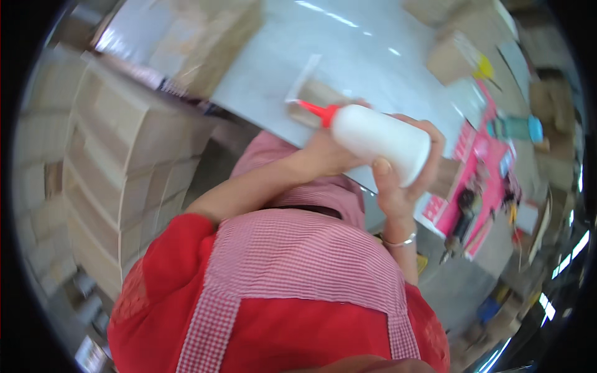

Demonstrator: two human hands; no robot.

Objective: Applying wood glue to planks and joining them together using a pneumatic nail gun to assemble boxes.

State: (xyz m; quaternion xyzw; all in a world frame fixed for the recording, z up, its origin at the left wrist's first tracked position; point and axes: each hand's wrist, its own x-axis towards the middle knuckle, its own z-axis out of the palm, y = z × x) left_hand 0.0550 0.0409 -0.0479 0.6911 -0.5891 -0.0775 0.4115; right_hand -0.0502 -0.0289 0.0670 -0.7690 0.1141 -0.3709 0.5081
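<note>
The right hand [401,191] was closed around the base end of a white bottle [379,138], thumb on the near side and fingers wrapped round the far side. The left hand [328,151] lay behind the bottle's neck end, its fingers mostly hidden, so its grip could not be told. The bottle lay tilted in the view, its red nozzle [318,112] pointing up and left, and it crossed the line of the near edge of the table [367,46]. Past the nozzle tip, a small piece of cardboard [323,93] lay near that edge. Farther off, pale tabletop stretched between a large box [211,43] on the left and a cardboard box [453,59] on the right. Stacked boxes [115,152] stood close beyond the left elbow; a pink sheet [463,146] bounded the right side.
</note>
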